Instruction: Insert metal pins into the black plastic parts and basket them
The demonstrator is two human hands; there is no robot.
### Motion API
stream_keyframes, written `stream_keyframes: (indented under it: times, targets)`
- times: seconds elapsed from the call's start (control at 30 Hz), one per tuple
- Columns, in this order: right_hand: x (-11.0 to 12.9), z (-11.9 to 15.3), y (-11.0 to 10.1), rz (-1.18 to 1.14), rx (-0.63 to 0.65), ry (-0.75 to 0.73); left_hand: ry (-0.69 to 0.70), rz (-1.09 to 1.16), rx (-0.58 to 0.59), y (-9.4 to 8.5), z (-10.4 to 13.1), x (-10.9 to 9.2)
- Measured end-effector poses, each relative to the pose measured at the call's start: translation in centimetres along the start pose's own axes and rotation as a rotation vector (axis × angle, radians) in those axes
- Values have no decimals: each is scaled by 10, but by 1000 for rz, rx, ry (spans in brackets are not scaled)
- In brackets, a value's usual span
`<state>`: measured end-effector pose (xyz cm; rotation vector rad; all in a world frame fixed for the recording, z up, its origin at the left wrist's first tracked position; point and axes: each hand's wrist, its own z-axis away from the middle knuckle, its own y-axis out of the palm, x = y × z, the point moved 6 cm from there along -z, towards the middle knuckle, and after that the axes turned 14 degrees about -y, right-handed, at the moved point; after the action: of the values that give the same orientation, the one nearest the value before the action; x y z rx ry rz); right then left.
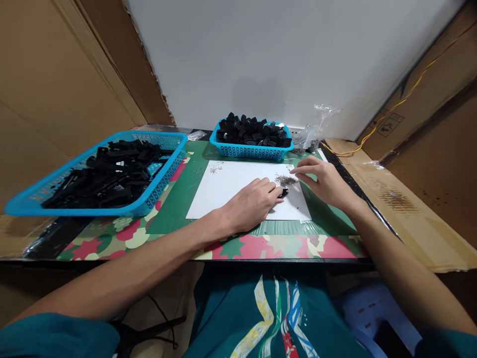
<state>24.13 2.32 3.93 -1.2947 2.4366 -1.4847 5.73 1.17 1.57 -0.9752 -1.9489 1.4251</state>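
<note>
My left hand (pixel 257 201) rests low over the white sheet (pixel 219 196), its fingers closed around a small black plastic part (pixel 283 193) that pokes out past the fingertips. Just beyond that part lies a pile of tiny metal pieces (pixel 285 180), perhaps screws or springs, too small to tell. At the pile's right edge my right hand (pixel 322 180) has thumb and forefinger brought close together; a tiny dark speck shows at the fingertips, but what it is I cannot make out. A thinner scatter of tiny pieces (pixel 215 169) sits at the sheet's far left corner.
A large blue basket (pixel 139 209) of long black plastic parts stands on the left. Behind the sheet is a smaller blue basket (pixel 253 150) heaped with black pieces. Clear plastic bags (pixel 311 139) lie beside it. Cardboard walls flank both sides; a yellow wire (pixel 367 139) hangs at right.
</note>
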Motion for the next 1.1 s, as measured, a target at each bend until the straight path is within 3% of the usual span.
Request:
stream_keyframes:
  times: [0.13,0.23,0.33,1.1]
  targets:
    - [-3,4,2,-271,-197,205,9,-20,-9,0,0,-1]
    - [-7,8,17,-510,-227,351,-3,-3,2,1,0,-1]
    - [-12,11,28,-540,-216,422,-19,32,9,1,-1,0]
    - [-5,8,31,-407,-222,384,-26,87,46,-1,1,-2]
